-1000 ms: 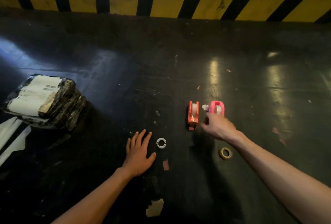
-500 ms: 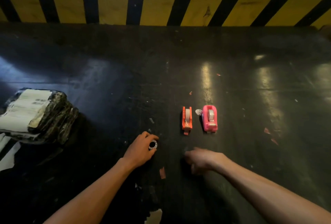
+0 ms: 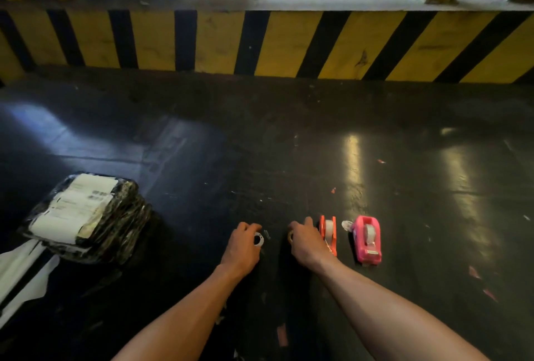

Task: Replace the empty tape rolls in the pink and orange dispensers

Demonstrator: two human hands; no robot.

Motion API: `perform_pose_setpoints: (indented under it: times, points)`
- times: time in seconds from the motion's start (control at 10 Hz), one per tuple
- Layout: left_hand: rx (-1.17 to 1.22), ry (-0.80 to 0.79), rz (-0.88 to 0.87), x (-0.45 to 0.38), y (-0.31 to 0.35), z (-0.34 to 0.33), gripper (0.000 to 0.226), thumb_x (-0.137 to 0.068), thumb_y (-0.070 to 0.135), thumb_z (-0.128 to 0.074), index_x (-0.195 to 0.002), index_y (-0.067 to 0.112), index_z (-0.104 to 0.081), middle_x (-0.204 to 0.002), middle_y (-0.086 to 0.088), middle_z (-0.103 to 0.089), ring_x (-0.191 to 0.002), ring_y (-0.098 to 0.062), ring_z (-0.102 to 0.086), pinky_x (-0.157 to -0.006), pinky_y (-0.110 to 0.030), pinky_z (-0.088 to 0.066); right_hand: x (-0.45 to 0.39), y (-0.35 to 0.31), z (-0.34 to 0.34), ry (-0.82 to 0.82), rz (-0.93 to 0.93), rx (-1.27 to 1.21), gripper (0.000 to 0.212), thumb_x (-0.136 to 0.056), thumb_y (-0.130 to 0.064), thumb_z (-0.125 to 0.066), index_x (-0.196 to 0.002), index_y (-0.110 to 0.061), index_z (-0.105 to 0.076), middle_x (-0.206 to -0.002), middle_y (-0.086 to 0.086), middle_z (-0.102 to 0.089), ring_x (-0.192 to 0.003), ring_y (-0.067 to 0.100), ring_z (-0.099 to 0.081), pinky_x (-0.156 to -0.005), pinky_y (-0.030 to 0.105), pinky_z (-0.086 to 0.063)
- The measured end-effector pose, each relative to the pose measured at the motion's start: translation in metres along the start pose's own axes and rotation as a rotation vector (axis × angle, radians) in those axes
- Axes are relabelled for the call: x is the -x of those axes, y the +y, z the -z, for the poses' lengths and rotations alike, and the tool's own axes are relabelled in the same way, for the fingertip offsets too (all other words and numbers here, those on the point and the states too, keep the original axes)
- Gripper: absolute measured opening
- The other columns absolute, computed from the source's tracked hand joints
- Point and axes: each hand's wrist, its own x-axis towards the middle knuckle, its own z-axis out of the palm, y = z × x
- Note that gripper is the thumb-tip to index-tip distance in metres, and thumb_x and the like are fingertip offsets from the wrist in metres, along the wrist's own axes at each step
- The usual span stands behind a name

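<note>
A: How are the dispensers looking?

B: The orange dispenser (image 3: 328, 234) is standing upright on the dark floor (image 3: 289, 158), narrow, with a pale roll sitting in its cradle. The pink dispenser (image 3: 367, 238) is resting just to the right of the orange dispenser, apart from it, also carrying a greyish roll inside.

A: And the hands?

B: The right hand (image 3: 306, 240) is lying immediately left of the orange dispenser, fingers curling closed around a yellowish tape ring (image 3: 290, 237), only its edge peeking out. Further left of the orange dispenser, the left hand (image 3: 242, 246) is pinching a white tape core (image 3: 258, 238) between thumb and fingers.

A: Anything else?

B: Far left of the orange dispenser, a black-wrapped parcel (image 3: 86, 219) with white labels is sitting on the floor. Beyond it, a yellow-and-black striped kerb (image 3: 260, 42) is running across.
</note>
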Motion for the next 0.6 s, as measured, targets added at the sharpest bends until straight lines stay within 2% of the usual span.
perform_pose_setpoints:
  times: [0.2,0.3,0.4,0.5,0.6]
  points:
    - [-0.073,0.028,-0.057,-0.01,0.01,-0.007,0.051,-0.092,0.016,-0.07,-0.139,0.017,-0.052,-0.14,-0.003,-0.053,-0.129,-0.019,-0.05,-0.109,-0.036,-0.045,-0.003,0.001,-0.002,-0.012,-0.035,0.018,0.041,-0.096,-0.009,-0.054,-0.135,-0.019,-0.053,-0.139,0.013,-0.043,-0.124,0.035,-0.053,-0.099,0.043,-0.049]
    - [-0.043,0.021,-0.058,-0.012,0.008,-0.007,0.054,-0.09,0.017,-0.071,-0.14,0.02,-0.051,-0.14,-0.002,-0.054,-0.129,-0.018,-0.05,-0.108,-0.038,-0.046,-0.005,0.004,0.001,-0.034,-0.035,-0.01,0.052,-0.094,-0.009,-0.056,-0.143,-0.021,-0.045,-0.146,0.014,-0.04,-0.13,0.035,-0.05,-0.101,0.043,-0.047]
    - [0.009,-0.009,-0.031,-0.007,0.006,-0.006,0.063,-0.09,0.018,-0.072,-0.146,0.02,-0.043,-0.145,-0.005,-0.048,-0.133,-0.02,-0.049,-0.11,-0.038,-0.045,-0.002,0.005,0.003,-0.056,-0.046,-0.014,0.063,-0.092,-0.01,-0.06,-0.149,-0.022,-0.036,-0.152,0.015,-0.035,-0.134,0.037,-0.046,-0.103,0.044,-0.046]
    - [0.103,-0.009,0.046,-0.003,0.013,0.0,0.075,-0.091,0.015,-0.07,-0.154,0.02,-0.03,-0.151,-0.011,-0.039,-0.137,-0.025,-0.044,-0.112,-0.039,-0.042,0.005,0.003,0.01,0.0,-0.052,-0.025,0.064,-0.09,-0.013,-0.063,-0.148,-0.021,-0.037,-0.149,0.015,-0.037,-0.131,0.036,-0.048,-0.1,0.044,-0.048]
    - [0.244,0.029,0.146,0.022,0.02,0.001,0.075,-0.093,0.014,-0.067,-0.155,0.017,-0.025,-0.151,-0.014,-0.036,-0.136,-0.027,-0.044,-0.111,-0.038,-0.04,0.034,0.006,0.002,0.056,0.021,-0.085,0.053,-0.091,-0.019,-0.061,-0.141,-0.022,-0.044,-0.142,0.012,-0.043,-0.126,0.03,-0.051,-0.097,0.039,-0.048]
